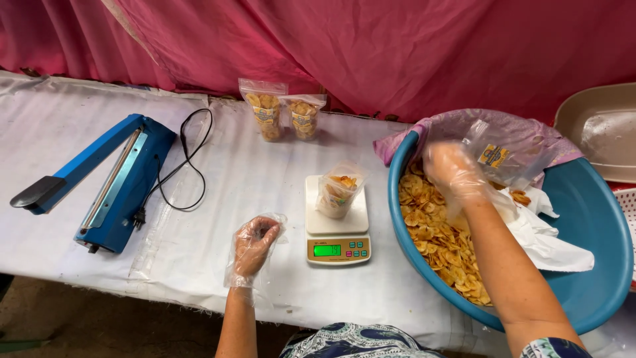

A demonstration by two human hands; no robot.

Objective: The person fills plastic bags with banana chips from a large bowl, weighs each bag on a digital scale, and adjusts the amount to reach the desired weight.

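Nearest, the left hand (254,246), in a loose clear plastic glove, rests half-curled and holds nothing above the white plastic-covered table (218,179). Just beside it stands a small white digital kitchen scale (335,222) with a lit green display, bearing a clear plastic pouch partly filled with yellow chips (338,192). To the right, the gloved right hand (454,171) reaches into a large round blue plastic basin (589,219) heaped with yellow sliced chips (440,242); it is blurred, so I cannot tell its grip, though a clear labelled bag (500,156) hangs just beside it. Farther left lies a blue impulse heat sealer (109,182) with a black cord. Two filled chip pouches (285,116) stand near the back edge, before a draped pink cloth backdrop (371,46).
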